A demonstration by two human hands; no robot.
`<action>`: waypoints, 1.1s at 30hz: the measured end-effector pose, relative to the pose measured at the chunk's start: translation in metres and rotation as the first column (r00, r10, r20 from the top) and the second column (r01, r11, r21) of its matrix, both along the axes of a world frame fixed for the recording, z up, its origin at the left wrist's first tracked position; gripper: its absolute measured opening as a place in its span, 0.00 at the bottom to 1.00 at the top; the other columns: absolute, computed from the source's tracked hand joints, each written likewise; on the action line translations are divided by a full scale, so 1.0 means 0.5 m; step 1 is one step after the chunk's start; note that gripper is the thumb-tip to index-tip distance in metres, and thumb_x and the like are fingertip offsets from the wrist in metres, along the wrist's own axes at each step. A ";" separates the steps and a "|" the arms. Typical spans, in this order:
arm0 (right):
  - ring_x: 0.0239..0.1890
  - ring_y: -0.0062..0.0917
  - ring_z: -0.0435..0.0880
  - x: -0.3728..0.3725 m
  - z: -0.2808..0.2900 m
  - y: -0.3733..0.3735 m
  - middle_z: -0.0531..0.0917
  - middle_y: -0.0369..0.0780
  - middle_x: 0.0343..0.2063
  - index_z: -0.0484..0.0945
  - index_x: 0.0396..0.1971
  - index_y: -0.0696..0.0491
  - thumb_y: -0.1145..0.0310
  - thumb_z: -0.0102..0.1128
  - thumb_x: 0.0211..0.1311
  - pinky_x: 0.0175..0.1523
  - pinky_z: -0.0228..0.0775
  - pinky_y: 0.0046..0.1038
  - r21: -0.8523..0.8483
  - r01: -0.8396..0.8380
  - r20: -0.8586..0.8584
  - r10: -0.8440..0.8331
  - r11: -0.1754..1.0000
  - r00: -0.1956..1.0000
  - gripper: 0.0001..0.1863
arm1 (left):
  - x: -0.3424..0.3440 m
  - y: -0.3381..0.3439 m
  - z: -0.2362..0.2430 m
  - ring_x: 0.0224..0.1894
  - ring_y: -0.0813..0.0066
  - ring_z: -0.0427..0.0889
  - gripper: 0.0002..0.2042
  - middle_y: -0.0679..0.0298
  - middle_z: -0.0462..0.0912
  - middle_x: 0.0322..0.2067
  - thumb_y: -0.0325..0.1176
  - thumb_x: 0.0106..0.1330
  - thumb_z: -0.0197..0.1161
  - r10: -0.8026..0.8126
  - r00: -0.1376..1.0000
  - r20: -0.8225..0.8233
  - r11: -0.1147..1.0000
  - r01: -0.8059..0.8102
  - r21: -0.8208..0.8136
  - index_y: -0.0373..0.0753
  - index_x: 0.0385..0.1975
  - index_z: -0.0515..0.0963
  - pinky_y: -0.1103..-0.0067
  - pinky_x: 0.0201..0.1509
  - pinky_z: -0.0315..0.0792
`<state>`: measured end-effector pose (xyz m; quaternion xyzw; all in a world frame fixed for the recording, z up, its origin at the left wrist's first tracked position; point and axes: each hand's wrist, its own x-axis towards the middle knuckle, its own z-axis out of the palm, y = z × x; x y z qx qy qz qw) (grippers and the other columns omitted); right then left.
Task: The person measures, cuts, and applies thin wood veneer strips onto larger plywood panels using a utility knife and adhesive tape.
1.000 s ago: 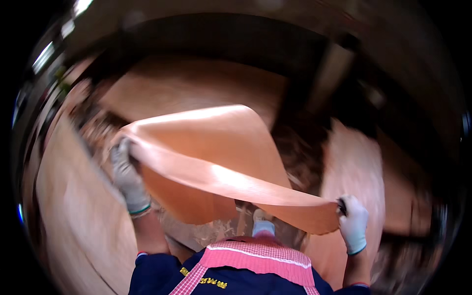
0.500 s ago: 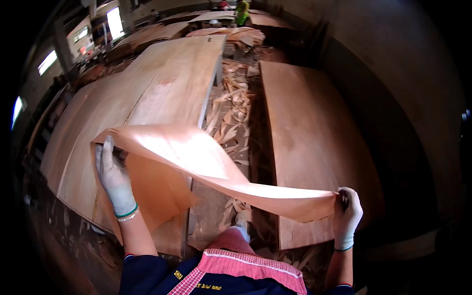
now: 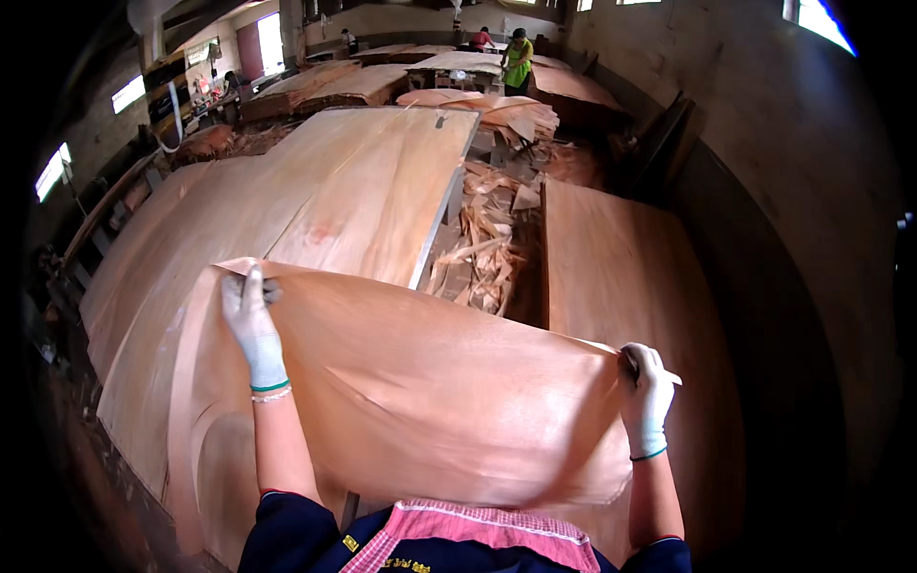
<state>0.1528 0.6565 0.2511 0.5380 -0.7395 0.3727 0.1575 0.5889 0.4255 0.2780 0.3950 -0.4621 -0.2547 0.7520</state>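
Note:
A thin, pinkish-brown wood veneer sheet (image 3: 430, 382) is stretched between my hands and sags toward my body. My left hand (image 3: 252, 320), in a pale glove with a green cuff, is closed on its upper left edge. On the other side, my right hand (image 3: 647, 396), gloved alike, grips the upper right corner; a narrow bit of sheet sticks out past the fingers. The veneer's left end curls downward over a large pale wood panel (image 3: 353, 181) on the left. Beneath the right hand lies a reddish wood panel stack (image 3: 621, 258), partly hidden by the sheet.
Torn veneer scraps (image 3: 482, 239) litter the gap between the two panels. Farther back lies a heap of loose veneer (image 3: 487, 107), with more stacks behind. A person in a bright green top (image 3: 518, 62) stands among them. A wall (image 3: 764, 172) runs along the right.
The veneer sheet was twisted and narrow between my hands; now it is spread wider and hangs nearer my body. My left hand moved slightly right. The view has tilted up, showing more of the room.

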 end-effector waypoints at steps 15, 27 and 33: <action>0.34 0.42 0.81 -0.281 -0.056 -1.113 0.78 0.43 0.34 0.75 0.37 0.48 0.68 0.59 0.55 0.36 0.73 0.41 0.334 -0.365 -0.086 0.414 0.869 0.906 0.09 | -0.010 -0.874 -0.358 0.40 0.70 0.78 0.10 0.58 0.76 0.42 0.29 0.69 0.56 0.174 0.981 0.082 0.924 -0.192 0.331 0.33 0.46 0.70 0.75 0.44 0.74; 0.39 0.38 0.83 -0.305 -0.025 -1.956 0.78 0.42 0.36 0.74 0.36 0.49 0.65 0.56 0.60 0.37 0.76 0.39 0.409 -0.451 -0.277 0.579 0.793 0.767 0.07 | -0.643 -1.444 -0.177 0.47 0.56 0.77 0.20 0.50 0.79 0.45 0.38 0.60 0.65 -0.602 0.563 0.566 0.778 0.255 0.574 0.30 0.46 0.75 0.69 0.53 0.69; 0.44 0.43 0.80 -0.474 0.102 -2.080 0.77 0.44 0.48 0.76 0.49 0.50 0.72 0.60 0.56 0.46 0.76 0.37 0.004 -0.693 -0.029 0.693 0.721 0.720 0.18 | -0.652 -1.856 -0.232 0.39 0.57 0.77 0.07 0.53 0.79 0.32 0.29 0.57 0.63 -0.390 0.440 0.809 0.903 0.011 0.429 0.33 0.33 0.78 0.68 0.45 0.71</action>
